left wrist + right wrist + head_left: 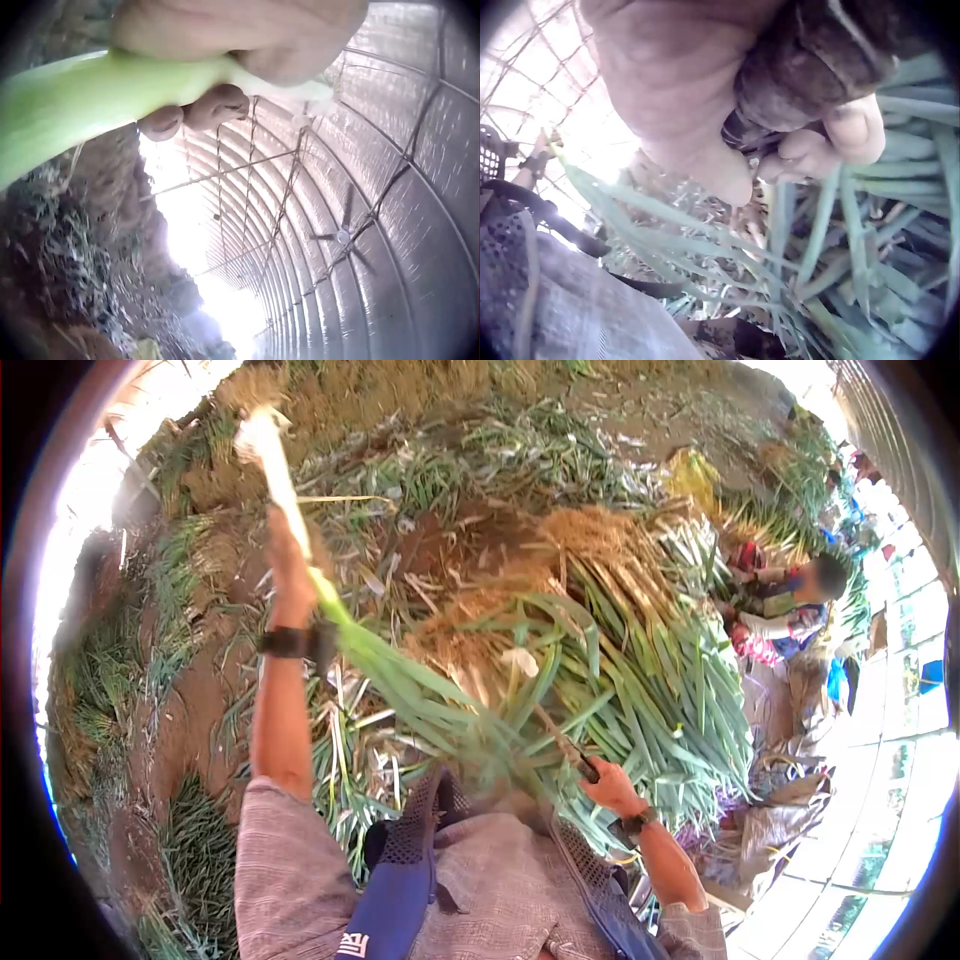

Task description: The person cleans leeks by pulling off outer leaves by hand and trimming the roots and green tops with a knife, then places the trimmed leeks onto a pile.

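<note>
Raised at the upper left of the head view, my left hand [291, 575] grips a leek [372, 643]. Its white root end points up and away, and long green leaves trail down toward my chest. The left wrist view shows fingers curled round the pale green stalk [67, 101]. Low at the right of the pile, my right hand [613, 790] holds a tool by its dark handle [810, 64], which looks wrapped in bands. A thin shaft [550, 726] runs from it toward the leaves; its far end is blurred among them.
A large heap of leeks [650, 670] with brown roots lies in front of me. Loose leaves [430, 475] litter the soil beyond. Another person [790, 605] sits at the right. More leeks [205, 830] lie at the lower left, under an arched roof [420, 217].
</note>
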`<state>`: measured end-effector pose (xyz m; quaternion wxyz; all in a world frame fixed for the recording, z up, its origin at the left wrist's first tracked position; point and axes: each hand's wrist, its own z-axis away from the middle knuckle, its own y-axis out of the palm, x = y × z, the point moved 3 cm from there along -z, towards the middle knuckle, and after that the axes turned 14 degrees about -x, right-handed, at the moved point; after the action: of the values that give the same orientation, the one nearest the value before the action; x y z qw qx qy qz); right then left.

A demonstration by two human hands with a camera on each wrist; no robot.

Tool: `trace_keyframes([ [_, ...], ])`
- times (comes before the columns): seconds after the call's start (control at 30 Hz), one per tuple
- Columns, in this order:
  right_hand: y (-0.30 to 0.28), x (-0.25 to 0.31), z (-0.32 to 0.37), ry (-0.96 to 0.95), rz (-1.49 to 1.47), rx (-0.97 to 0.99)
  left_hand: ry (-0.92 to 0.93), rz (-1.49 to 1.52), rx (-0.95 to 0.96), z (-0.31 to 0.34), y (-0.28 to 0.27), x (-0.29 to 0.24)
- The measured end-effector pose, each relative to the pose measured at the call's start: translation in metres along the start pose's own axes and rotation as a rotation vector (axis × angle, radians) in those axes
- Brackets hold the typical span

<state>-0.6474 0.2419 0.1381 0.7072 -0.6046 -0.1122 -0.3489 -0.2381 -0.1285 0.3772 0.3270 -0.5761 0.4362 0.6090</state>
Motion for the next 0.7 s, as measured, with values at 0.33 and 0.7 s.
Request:
trace_keyframes([
  [0.33, 0.041, -0.03, 0.001, 0.151, 0.063, 0.078, 0.288, -1.281, 0.065, -0.09, -0.225, 0.214],
  [0.7, -0.022, -0.03, -0.062, 0.369, -0.205, -0.146, -0.3, -0.932, 0.571, 0.094, -0.091, 0.36],
])
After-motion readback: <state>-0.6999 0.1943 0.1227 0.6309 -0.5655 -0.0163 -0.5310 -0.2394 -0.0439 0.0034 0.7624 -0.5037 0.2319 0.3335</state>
